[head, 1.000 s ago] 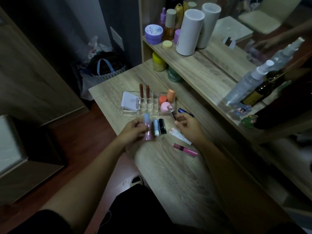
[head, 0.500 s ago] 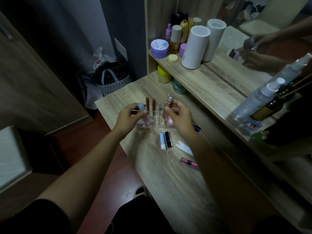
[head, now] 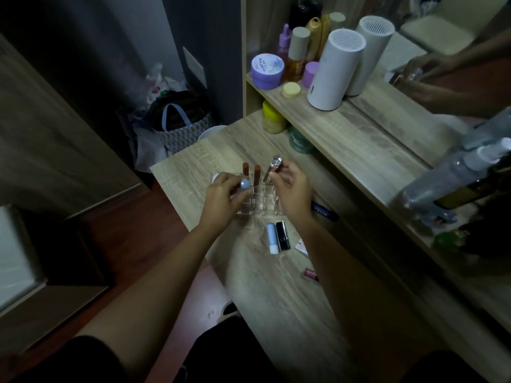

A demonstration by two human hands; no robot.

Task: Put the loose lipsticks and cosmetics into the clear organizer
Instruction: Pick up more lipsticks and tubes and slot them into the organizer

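The clear organizer [head: 260, 205] stands on the wooden table [head: 276, 299], with two brown lipsticks [head: 251, 172] upright in its back slots. My left hand [head: 221, 197] holds a blue-capped tube [head: 245, 185] over the organizer's left slots. My right hand [head: 293, 192] grips a silver-capped tube [head: 272, 168], tilted above the right slots. Loose on the table nearer to me lie a light blue lipstick [head: 272, 238], a black lipstick [head: 283, 235], a dark blue tube [head: 323, 212] and a pink tube [head: 311, 273], partly hidden by my right forearm.
A raised shelf [head: 345, 128] on the right carries a white cylinder [head: 333, 70], jars and bottles, backed by a mirror. A spray bottle [head: 456, 172] stands at the far right. A bag [head: 179, 125] sits on the floor beyond the table's far edge.
Both hands lifted from the table to above the organizer, each carrying a tube. The camera has shifted, so the table items sit lower in view.
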